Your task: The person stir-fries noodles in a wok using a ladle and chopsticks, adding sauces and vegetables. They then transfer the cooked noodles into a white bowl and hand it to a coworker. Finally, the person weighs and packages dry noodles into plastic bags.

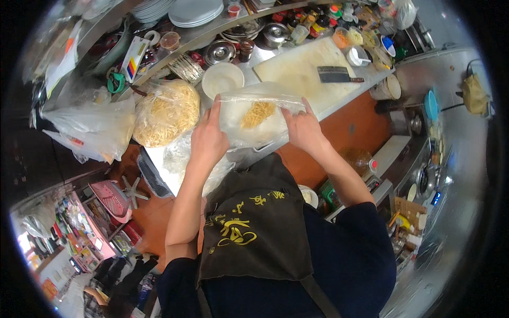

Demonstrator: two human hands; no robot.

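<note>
My left hand and my right hand pinch the far edge of a clear plastic bag, stretching it between them. A small portion of pale yellow noodles lies in the middle of this bag, which rests on the counter. To the left of my left hand sits a large plastic-covered heap of noodles. A white bowl stands just beyond the bag. Crumpled clear plastic lies below the heap, partly behind my left forearm.
A cleaver rests on a white cutting board at the back right. Lidded metal pots, seasoning bottles and tubs line the counter's back. Stacked plates stand on a shelf above. Plastic bags hang at left. Another person is at lower left.
</note>
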